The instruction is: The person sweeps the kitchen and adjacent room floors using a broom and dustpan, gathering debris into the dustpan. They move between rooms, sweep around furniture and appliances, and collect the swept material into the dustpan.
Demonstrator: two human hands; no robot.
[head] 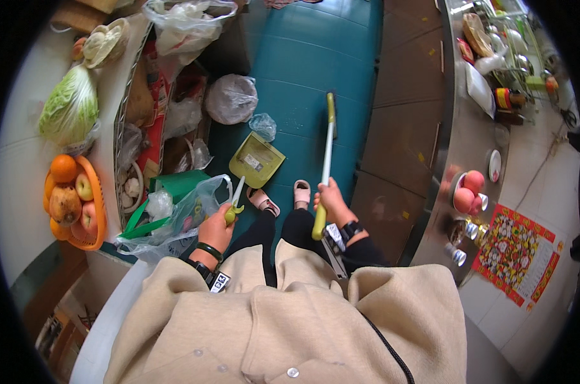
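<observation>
My left hand (216, 231) grips the yellow-green end of a long-handled dustpan. The yellow-green pan of the dustpan (261, 156) is low over the teal floor, in front of my left foot; whether it touches the floor I cannot tell. In my right hand (334, 198) is the white and yellow-green handle of a broom (328, 149), its dark head (335, 126) down by the cabinets. Pale crumbs (294, 117) lie scattered on the tiles between pan and broom. A crumpled clear plastic bag (263, 126) rests just beyond the pan.
A lined bin (231, 98) stands left of the crumbs. Bags and a green carrier (179, 185) crowd the left shelves. Above are a napa cabbage (71, 108) and an orange fruit basket (101, 218). Brown cabinets (405, 129) and a counter with peaches (465, 199) line the right.
</observation>
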